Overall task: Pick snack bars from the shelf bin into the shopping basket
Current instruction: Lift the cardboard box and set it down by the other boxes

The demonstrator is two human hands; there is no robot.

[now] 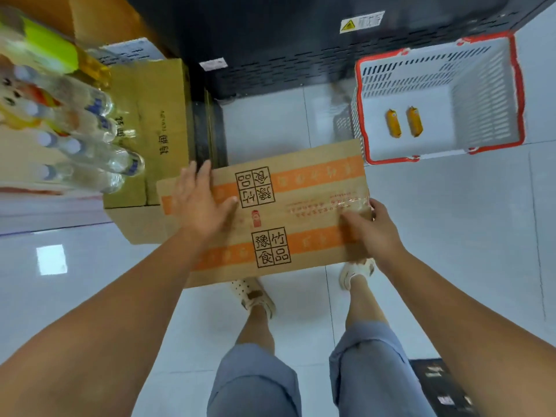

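Mid-frame, the left hand (200, 206) lies flat on the cardboard box (301, 188), fingers straight, likely to steady it; the right hand (373, 230) curls its fingers round the box's right edge.

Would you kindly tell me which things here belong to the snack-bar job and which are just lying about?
Job: grey shopping basket, two orange snack bars lying in it, orange-striped carton, left hand pressing flat on its top, right hand gripping its right edge.
Lying about: clear bottles on the left shelf, plain carton below them, black cabinet, dark mat.
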